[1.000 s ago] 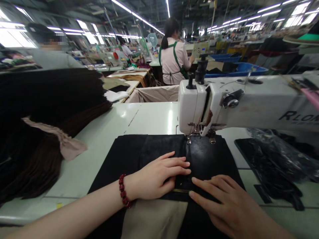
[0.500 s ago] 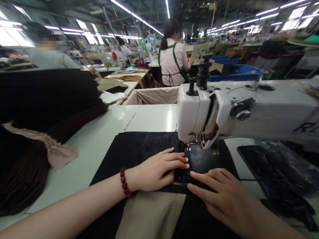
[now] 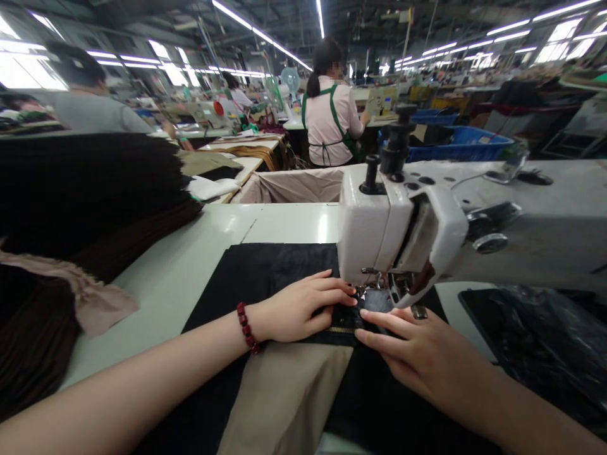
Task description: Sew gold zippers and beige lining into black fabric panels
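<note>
A black fabric panel (image 3: 279, 265) lies on the table, its right part under the head of a white sewing machine (image 3: 365, 234). Flat on the panel, with fingers stretched out just left of the presser foot (image 3: 364, 292), rests my left hand (image 3: 303, 306). My right hand (image 3: 422, 354) presses on the fabric to the front right of the foot, its fingers extended. Between the fingertips of both hands runs a brass-toothed zipper (image 3: 342, 329). A beige cloth piece (image 3: 289, 392) extends from below the zipper toward me. The needle tip is hard to make out.
On the left rises a tall stack of dark fabric (image 3: 90, 183) with a beige strip (image 3: 95, 300) hanging from it. Clear plastic and black material (image 3: 545, 341) lie at the right. Behind the table stands a cloth-lined bin (image 3: 298, 186); a person in a green apron (image 3: 329, 120) sits beyond.
Both hands and the black fabric have moved slightly away from me, toward the presser foot. The camera view has shifted closer to the machine.
</note>
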Demonstrator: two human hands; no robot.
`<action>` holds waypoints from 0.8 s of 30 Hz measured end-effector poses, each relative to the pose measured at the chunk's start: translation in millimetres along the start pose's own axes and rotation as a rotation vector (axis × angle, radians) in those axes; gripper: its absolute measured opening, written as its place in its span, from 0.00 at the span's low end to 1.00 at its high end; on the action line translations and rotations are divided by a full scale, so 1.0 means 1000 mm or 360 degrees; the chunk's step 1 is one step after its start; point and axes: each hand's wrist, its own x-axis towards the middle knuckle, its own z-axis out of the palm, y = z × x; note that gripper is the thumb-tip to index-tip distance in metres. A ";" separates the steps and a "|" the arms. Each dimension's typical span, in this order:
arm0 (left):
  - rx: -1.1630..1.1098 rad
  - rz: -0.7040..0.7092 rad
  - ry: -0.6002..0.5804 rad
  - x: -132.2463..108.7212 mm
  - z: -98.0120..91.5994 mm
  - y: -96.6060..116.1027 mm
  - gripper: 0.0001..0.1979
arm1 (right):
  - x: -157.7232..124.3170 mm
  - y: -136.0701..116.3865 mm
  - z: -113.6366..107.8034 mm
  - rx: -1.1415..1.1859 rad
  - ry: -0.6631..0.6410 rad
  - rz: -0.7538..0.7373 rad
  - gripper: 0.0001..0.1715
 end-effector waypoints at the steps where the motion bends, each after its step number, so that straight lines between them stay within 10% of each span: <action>1: -0.0001 -0.0003 0.0009 0.001 0.000 -0.002 0.19 | 0.001 0.002 -0.001 0.0001 0.0006 0.0005 0.28; 11: -0.0118 -0.0207 0.0031 -0.001 -0.020 0.028 0.17 | 0.005 0.006 -0.002 0.0040 0.0031 0.0024 0.27; 16: 0.0007 -0.0451 0.0083 -0.025 0.012 0.064 0.25 | 0.002 0.010 0.003 0.0038 0.0111 -0.0044 0.26; 24: 0.0305 -0.0364 0.0133 -0.035 0.041 0.061 0.30 | -0.016 -0.008 -0.024 0.0212 0.0193 0.0149 0.23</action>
